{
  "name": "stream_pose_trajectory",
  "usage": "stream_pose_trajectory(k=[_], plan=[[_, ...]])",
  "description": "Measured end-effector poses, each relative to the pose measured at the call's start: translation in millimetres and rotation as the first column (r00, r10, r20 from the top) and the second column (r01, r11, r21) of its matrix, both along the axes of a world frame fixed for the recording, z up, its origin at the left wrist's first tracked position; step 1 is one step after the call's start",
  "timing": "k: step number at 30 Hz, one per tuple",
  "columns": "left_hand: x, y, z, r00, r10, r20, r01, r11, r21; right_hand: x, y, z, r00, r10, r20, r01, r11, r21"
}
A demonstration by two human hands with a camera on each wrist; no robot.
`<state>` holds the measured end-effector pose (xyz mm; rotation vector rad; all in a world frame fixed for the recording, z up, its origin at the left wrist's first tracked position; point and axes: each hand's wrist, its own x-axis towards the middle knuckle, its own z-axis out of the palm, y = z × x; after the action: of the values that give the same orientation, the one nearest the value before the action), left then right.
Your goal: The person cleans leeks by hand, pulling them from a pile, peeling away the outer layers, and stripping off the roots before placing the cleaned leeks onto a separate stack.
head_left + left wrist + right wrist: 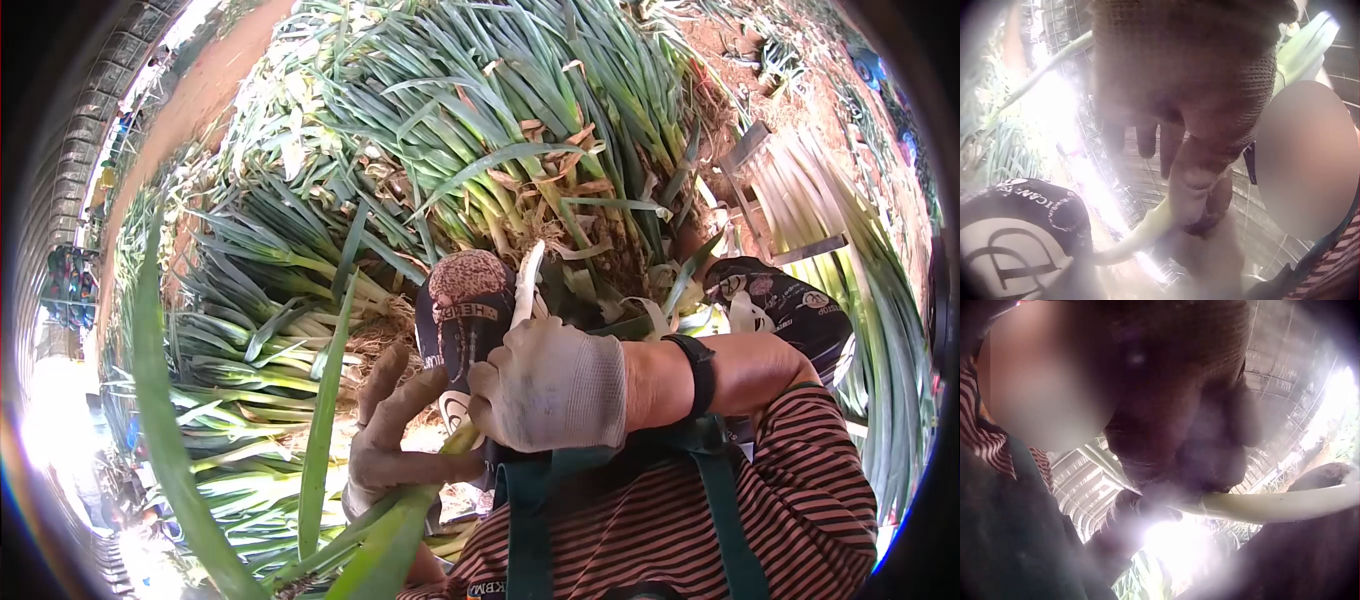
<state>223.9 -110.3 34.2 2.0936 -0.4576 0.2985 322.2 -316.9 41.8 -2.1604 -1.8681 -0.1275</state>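
Nearest the camera: green leaves of the stalk I hold, running past the lens toward 7 o'clock.
Stalk: one green onion, its white shaft rising toward 12 o'clock above my fists and its leaves trailing down at 7. The wrist views show the pale shaft passing out from under my gloved fingers.
Right hand: in a white glove, fingers curled tight round the shaft, at the middle of the head view.
Left hand: in a soiled glove, at 8 o'clock of the right one, thumb and forefinger pinching the stalk where white turns green; the other fingers stand loosely spread.
Doing it well: I judge the loose outer skin needs peeling, so I'd keep the right grip firm but not crushing, and let the left pull along the stalk's length, not across it, lest the shaft snap.
Knees: my dark printed trousers sit just behind the hands at 11 o'clock, the other knee at 2.
Heap: a great pile of green onions from 9 through 12 o'clock, with dry husks among the roots.
Cleaned bundle: pale trimmed stalks on a wooden frame at 3 o'clock.
In the way: my own knee crowds the shaft's tip; the trailing leaves hide the left palm.
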Motion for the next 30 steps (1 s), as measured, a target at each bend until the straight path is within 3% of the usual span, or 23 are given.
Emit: stream_pose_trajectory(k=[1, 4, 7, 10, 12, 16, 18, 19, 21, 22, 23, 24, 26, 30], plan=[[-0.8, -2.0, 3.1, 1.0, 0.0, -0.029, 0.001, 1.0, 0.022, 1.3, 0.0, -3.7, 1.0, -0.012, -0.017, 0.012, 1.0, 0.018], [-1.5, -3.7, 10.4, 0.997, -0.033, -0.076, 0.036, 0.998, 0.046, 12.2, -3.9, -7.1, 0.94, -0.137, -0.312, 0.163, 0.985, 0.059], [-0.9, 1.9, 3.5, 0.993, -0.1, -0.058, 0.099, 0.995, -0.024, 29.8, -8.9, -44.8, 0.816, -0.396, -0.421, 0.502, 0.847, 0.175], [-10.3, 14.0, -4.6, 0.991, -0.079, -0.106, 0.071, 0.994, -0.079, 62.2, -35.6, -70.0, 0.601, -0.593, -0.536, 0.777, 0.59, 0.218], [-8.9, 24.3, -24.0, 0.99, -0.142, -0.008, 0.138, 0.972, -0.189, 87.4, -67.3, -99.3, 0.449, -0.78, -0.436, 0.893, 0.373, 0.253], [-19.7, 31.3, -21.3, 0.993, -0.118, -0.018, 0.107, 0.943, -0.315, 140.7, -159.9, -165.1, -0.046, -0.934, -0.353, 0.982, -0.107, 0.155], [-24.3, 31.3, -18.9, 0.993, -0.102, -0.056, 0.072, 0.914, -0.398, 144.2, -193.6, -171.6, -0.123, -0.952, -0.28, 0.991, -0.134, 0.017], [-27.3, 34.3, -19.3, 0.991, -0.104, -0.083, 0.058, 0.899, -0.433, 135.0, -187.8, -153.1, -0.063, -0.96, -0.271, 0.997, -0.075, 0.032], [-31.8, 35.6, -21.1, 0.987, -0.092, -0.135, 0.016, 0.877, -0.48, 100.2, -152.5, -96.4, 0.15, -0.939, -0.31, 0.982, 0.177, -0.061], [-33.3, 35.5, -22.4, 0.985, -0.076, -0.156, -0.011, 0.87, -0.493, 85.0, -133.7, -86.1, 0.431, -0.807, -0.404, 0.9, 0.417, 0.129], [-33.9, 37.6, -25.5, 0.986, -0.061, -0.158, -0.023, 0.876, -0.481, 71.3, -111.3, -72.2, 0.677, -0.626, -0.388, 0.735, 0.606, 0.303], [-31.2, 35.4, -24.7, 0.987, -0.055, -0.15, -0.025, 0.872, -0.489, 53.0, -87.5, -47.6, 0.742, -0.512, -0.432, 0.657, 0.684, 0.318], [-26.5, 31.3, -22.9, 0.99, -0.044, -0.134, -0.03, 0.863, -0.504, 32.0, -51.8, -40.4, 0.879, -0.206, -0.43, 0.407, 0.794, 0.452], [-26.5, 28.3, -16.9, 0.993, 0.008, -0.119, -0.067, 0.865, -0.498, 4.9, -13.7, -28.7, 0.932, -0.096, -0.35, 0.246, 0.877, 0.412]])
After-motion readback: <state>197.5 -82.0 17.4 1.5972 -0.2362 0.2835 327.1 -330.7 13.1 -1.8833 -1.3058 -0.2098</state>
